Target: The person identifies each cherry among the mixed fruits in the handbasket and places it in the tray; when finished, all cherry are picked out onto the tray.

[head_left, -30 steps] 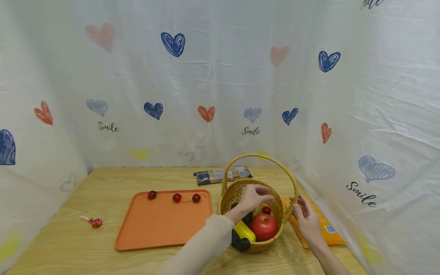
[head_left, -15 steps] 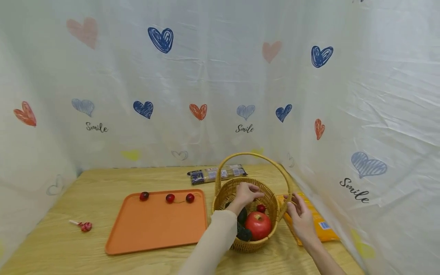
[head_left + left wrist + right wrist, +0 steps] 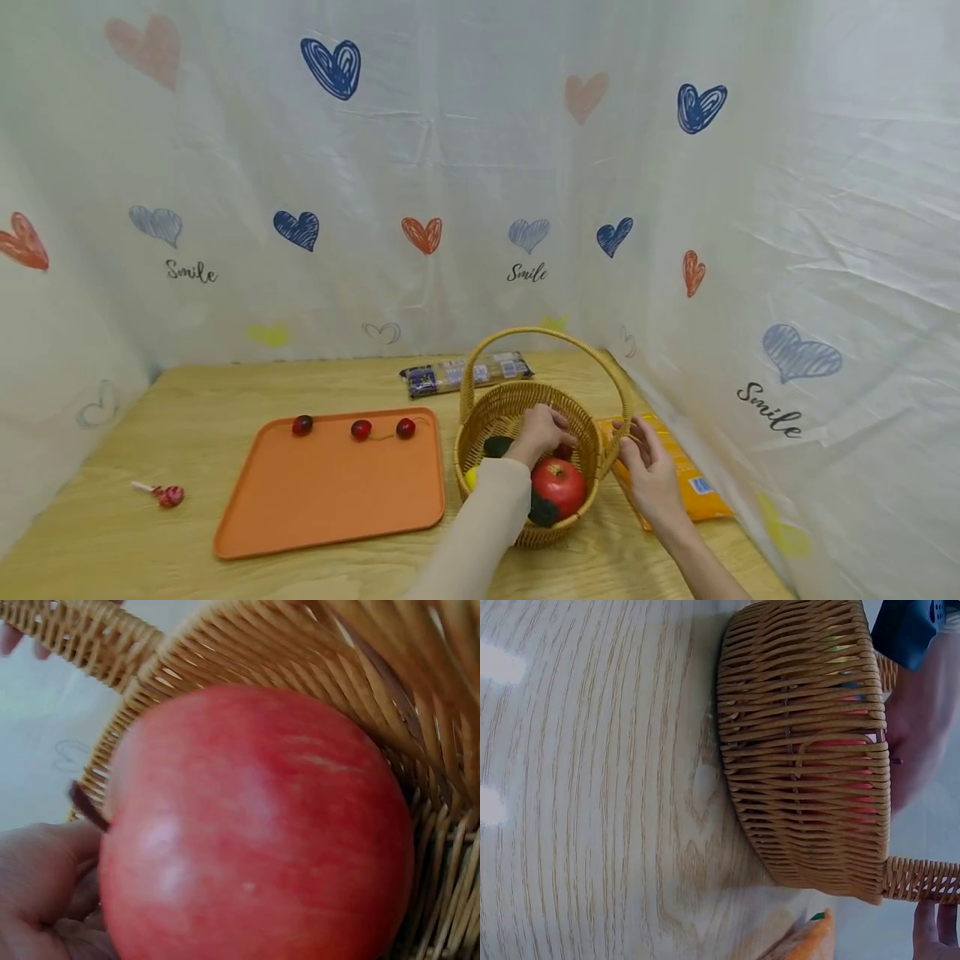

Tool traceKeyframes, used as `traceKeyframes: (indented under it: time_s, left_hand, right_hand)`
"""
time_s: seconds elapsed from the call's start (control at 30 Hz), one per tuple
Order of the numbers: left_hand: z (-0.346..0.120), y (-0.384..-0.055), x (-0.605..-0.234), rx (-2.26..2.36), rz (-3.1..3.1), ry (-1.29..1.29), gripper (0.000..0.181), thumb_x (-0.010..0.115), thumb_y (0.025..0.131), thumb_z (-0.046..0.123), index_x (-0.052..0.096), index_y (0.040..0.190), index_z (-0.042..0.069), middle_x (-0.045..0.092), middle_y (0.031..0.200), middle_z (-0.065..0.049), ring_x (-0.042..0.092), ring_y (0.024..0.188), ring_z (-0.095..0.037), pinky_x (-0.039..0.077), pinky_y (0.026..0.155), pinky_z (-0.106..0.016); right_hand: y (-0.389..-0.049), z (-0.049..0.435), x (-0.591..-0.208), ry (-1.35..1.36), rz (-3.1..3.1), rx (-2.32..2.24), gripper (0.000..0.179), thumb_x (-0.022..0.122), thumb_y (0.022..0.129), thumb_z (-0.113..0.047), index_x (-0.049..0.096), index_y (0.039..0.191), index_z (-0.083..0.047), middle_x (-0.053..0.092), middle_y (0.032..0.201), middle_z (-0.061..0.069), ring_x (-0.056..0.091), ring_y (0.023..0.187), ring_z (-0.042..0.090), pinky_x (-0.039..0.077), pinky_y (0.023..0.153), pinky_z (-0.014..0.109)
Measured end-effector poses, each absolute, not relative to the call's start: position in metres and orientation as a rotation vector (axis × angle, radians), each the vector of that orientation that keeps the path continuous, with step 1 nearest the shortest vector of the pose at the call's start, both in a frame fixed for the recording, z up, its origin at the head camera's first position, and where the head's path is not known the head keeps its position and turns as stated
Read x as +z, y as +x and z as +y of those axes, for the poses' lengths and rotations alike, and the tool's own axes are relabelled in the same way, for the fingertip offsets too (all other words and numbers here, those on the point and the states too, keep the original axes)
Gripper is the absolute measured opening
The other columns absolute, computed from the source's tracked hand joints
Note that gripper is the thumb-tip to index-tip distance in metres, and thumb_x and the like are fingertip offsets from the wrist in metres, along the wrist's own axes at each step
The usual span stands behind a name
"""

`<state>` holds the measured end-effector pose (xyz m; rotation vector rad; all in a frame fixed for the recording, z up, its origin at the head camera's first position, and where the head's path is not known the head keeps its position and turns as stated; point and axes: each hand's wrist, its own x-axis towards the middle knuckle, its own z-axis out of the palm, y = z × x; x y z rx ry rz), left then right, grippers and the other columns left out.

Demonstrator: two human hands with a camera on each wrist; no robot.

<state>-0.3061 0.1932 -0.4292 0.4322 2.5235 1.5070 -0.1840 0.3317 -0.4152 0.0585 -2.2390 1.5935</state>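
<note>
A wicker basket (image 3: 467, 500) with a tall arched handle (image 3: 540, 330) stands on the table. My left hand (image 3: 542, 432) reaches down into it, fingers right at a small red cherry (image 3: 564, 451) that they partly cover; I cannot tell whether they pinch it. Below that hand sits a big red apple (image 3: 558, 485), which fills the left wrist view with its dark stem. A dark green fruit (image 3: 498, 447) and a bit of something yellow (image 3: 471, 477) show at the basket's left. With thumb and fingers, my right hand (image 3: 651, 475) holds the handle's right base.
Left of the basket lies an orange tray (image 3: 330, 492) with cherries (image 3: 361, 430) along its far edge. A wrapped lollipop (image 3: 169, 496) is at far left. Behind the basket is a long packet (image 3: 450, 377); an orange bag (image 3: 701, 500) lies beside the right hand. Curtains enclose the table.
My left hand has sunk deeper into the basket, onto the cherry. My right hand stays at the handle. The whole head view has shifted, so things sit further left.
</note>
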Motion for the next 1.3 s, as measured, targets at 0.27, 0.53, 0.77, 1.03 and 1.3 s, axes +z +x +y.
traceKeyframes:
  time_s: [0.27, 0.53, 0.77, 1.03, 1.3]
  left_hand:
    - [0.185, -0.303, -0.427, 1.039, 2.794, 0.569, 0.026, 0.089, 0.065, 0.017, 0.079, 0.087, 0.010, 0.070, 0.092, -0.001, 0.057, 0.104, -0.028, 0.050, 0.083, -0.028]
    - [0.173, -0.305, -0.424, 1.248, 2.691, 0.511, 0.026, 0.086, 0.068, 0.012, 0.077, 0.092, 0.007, 0.068, 0.098, -0.006, 0.051, 0.114, -0.031, 0.049, 0.088, -0.034]
    - [0.166, -0.306, -0.410, 1.520, 2.539, 0.478, 0.019, 0.082, 0.074, 0.010, 0.076, 0.091, 0.007, 0.063, 0.095, -0.003, 0.047, 0.116, -0.031, 0.050, 0.085, -0.036]
    - [0.152, -0.306, -0.398, 1.655, 2.451, 0.542, 0.024, 0.079, 0.076, 0.005, 0.074, 0.099, 0.004, 0.068, 0.086, -0.002, 0.061, 0.083, -0.016, 0.053, 0.062, -0.026]
    - [0.140, -0.301, -0.392, 1.656, 2.436, 0.646, 0.025, 0.079, 0.077, 0.008, 0.074, 0.101, 0.004, 0.070, 0.088, 0.000, 0.062, 0.081, -0.011, 0.051, 0.066, -0.023]
  right_hand:
    - [-0.183, 0.321, -0.411, 0.077, -2.236, 1.588, 0.056, 0.042, 0.102, -0.021, 0.021, 0.146, 0.006, 0.038, 0.138, 0.027, 0.041, 0.112, -0.011, 0.041, 0.086, 0.007]
    - [-0.186, 0.314, -0.410, 0.110, -2.233, 1.609, 0.056, 0.042, 0.103, -0.022, 0.020, 0.146, 0.005, 0.038, 0.138, 0.025, 0.042, 0.114, -0.006, 0.041, 0.086, 0.008]
    - [-0.186, 0.317, -0.408, 0.110, -2.261, 1.595, 0.058, 0.039, 0.103, -0.024, 0.015, 0.148, 0.005, 0.034, 0.140, 0.025, 0.039, 0.113, -0.008, 0.041, 0.086, 0.007]
    - [-0.184, 0.322, -0.411, 0.146, -2.202, 1.586, 0.053, 0.038, 0.103, -0.019, 0.020, 0.145, 0.009, 0.039, 0.133, 0.022, 0.044, 0.112, -0.010, 0.041, 0.088, 0.010]
    - [-0.179, 0.326, -0.414, 0.065, -2.228, 1.595, 0.059, 0.038, 0.103, -0.023, 0.015, 0.147, 0.008, 0.035, 0.135, 0.017, 0.042, 0.109, -0.014, 0.041, 0.086, 0.008]
